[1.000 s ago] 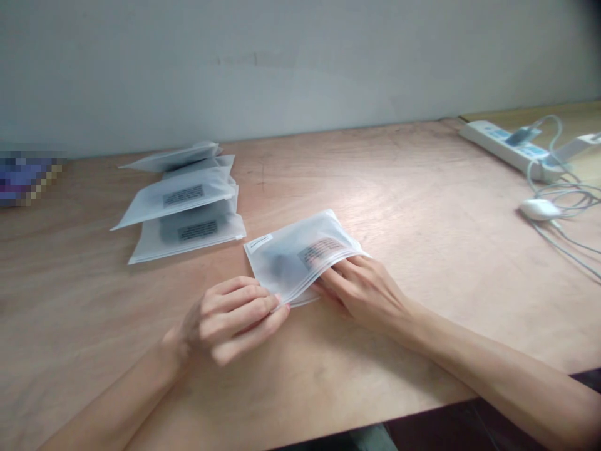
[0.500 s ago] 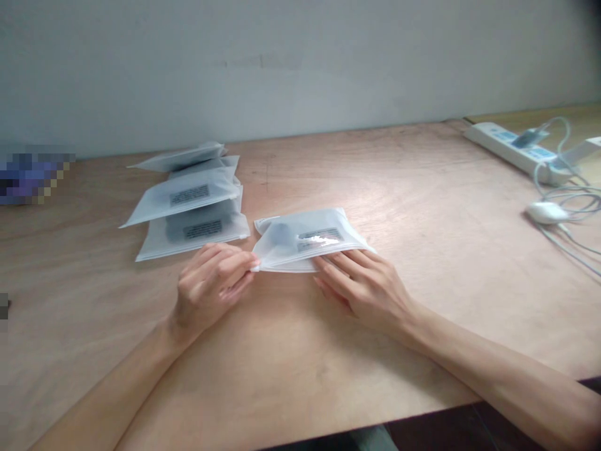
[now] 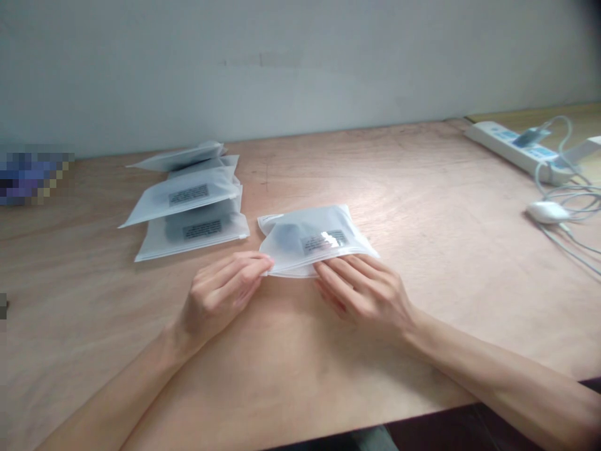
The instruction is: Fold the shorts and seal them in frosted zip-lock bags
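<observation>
A frosted plastic slider bag with a printed black text label lies in front of me, its mouth towards me. Something dark and rounded shows faintly through its left part. My left hand is closed, thumb and fingers pinching the bag's near left corner. The fingers of my right hand are stretched out and reach under the upper layer at the bag's mouth. Their tips are hidden by the bag, so anything they touch inside cannot be seen.
Several similar frosted bags lie overlapped at the left rear. A white power strip with cables and a white adapter sits at the right. A blurred purple item is at the far left. A wall borders the wooden table.
The bag has shifted slightly right and towards me. My left hand has moved right with its corner. My right fingers remain in the bag's mouth.
</observation>
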`<state>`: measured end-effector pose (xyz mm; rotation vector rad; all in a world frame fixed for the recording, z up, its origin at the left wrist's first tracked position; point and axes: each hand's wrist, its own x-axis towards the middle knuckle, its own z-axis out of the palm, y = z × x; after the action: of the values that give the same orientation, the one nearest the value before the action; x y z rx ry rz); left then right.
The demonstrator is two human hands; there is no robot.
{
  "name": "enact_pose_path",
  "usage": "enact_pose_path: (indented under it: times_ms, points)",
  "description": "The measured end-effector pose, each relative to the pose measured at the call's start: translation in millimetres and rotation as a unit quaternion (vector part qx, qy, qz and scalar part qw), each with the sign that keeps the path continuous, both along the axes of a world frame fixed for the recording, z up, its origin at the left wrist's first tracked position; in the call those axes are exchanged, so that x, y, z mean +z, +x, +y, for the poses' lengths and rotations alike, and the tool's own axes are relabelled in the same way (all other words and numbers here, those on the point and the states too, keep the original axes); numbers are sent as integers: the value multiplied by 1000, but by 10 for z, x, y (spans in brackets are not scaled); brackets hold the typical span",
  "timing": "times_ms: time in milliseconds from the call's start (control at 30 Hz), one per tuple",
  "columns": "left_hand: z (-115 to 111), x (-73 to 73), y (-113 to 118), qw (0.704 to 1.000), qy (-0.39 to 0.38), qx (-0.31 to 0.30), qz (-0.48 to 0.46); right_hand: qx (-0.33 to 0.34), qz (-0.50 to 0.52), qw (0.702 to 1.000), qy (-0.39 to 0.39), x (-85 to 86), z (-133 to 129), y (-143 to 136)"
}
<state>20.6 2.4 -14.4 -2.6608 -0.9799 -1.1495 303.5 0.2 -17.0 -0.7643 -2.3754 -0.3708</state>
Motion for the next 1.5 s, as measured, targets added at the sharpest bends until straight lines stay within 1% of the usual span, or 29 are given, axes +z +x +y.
enact_pose_path:
  times_ms: [133,233,333,467,567,633,800,867,1033,1167,1300,1400,1500]
  points:
    - [-84,-34,23,999,-16,-47,-1,103,24,994,4,27,-60,-20]
    - [-130,-45,24,999,-9,-51,13,138,16,990,20,91,-84,-72]
    - [-139,-13,31,998,-2,-58,18,128,11,991,45,134,-90,-130]
    - [-128,115,97,993,-3,-103,62,122,11,992,27,124,-84,-188]
    - [-136,201,160,991,5,-115,73,130,23,991,20,99,-88,-225]
    - [-149,224,186,990,7,-120,73,129,35,991,5,86,-98,-247]
    - [-159,215,218,989,11,-131,69,146,69,984,-80,74,-121,-275]
    - [-148,216,231,989,15,-133,69,151,68,981,-97,75,-116,-277]
    - [-130,219,255,985,43,-148,83,153,64,983,-73,68,-102,-272]
    - [-132,212,252,985,48,-149,79,156,74,980,-103,45,-111,-260]
    - [-119,207,221,986,41,-134,88,152,81,977,-124,39,-96,-241]
    - [-83,186,163,987,47,-109,105,134,62,983,-107,34,-52,-199]
    - [-25,158,77,988,55,-89,114,97,33,993,-66,22,13,-130]
